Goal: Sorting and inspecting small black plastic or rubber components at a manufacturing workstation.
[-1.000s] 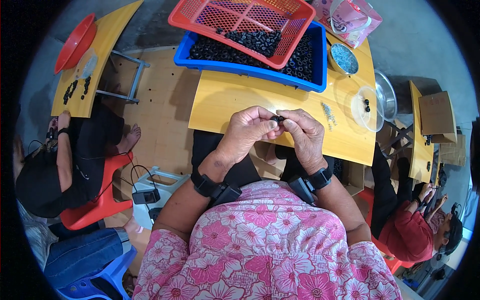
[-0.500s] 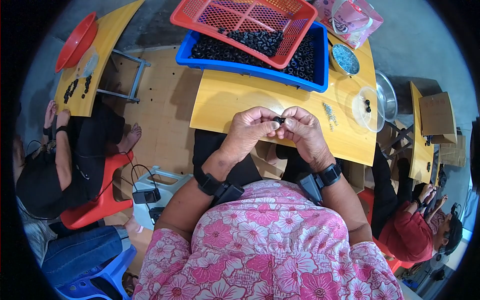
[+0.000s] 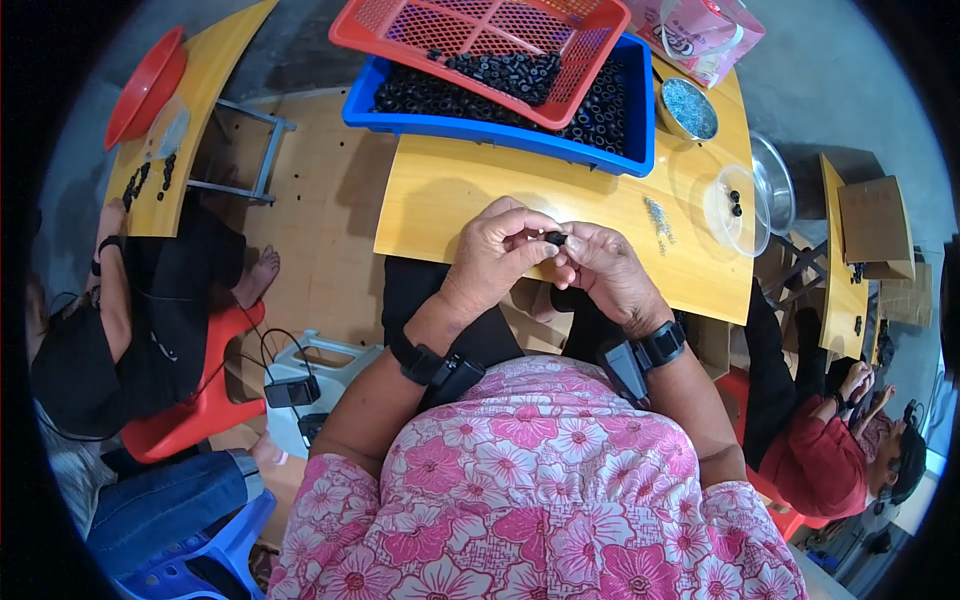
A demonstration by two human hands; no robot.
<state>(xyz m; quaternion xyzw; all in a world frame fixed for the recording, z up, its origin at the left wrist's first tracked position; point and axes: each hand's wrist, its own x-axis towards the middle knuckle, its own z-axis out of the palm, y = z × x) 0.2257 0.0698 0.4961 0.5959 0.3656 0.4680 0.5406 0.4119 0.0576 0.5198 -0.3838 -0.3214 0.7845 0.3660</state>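
Note:
A small round black part (image 3: 555, 239) is pinched between both hands above the table's near edge. My left hand (image 3: 497, 250) is closed on it with thumb and forefinger. From the other side, the thumb and forefinger of my right hand (image 3: 605, 262) press against the same part. My fingers cover much of it. Just right of my hands, a cluster of small silvery metal pieces (image 3: 659, 224) lies on the yellow table (image 3: 450, 190). A clear round plastic dish (image 3: 722, 232) farther right holds a few black parts (image 3: 736, 204).
A blue bin (image 3: 500, 132) full of black rings stands at the back, with a red mesh basket (image 3: 400, 35) tilted on it. A metal bowl (image 3: 688, 108) of small silvery pieces sits beside it. Co-workers sit at tables on the left (image 3: 120, 310) and right (image 3: 815, 470).
My hands stay together on the black part, and my right fingers have shifted around it. The view has moved slightly. On the left, a co-worker's hand has moved toward the black parts on that table.

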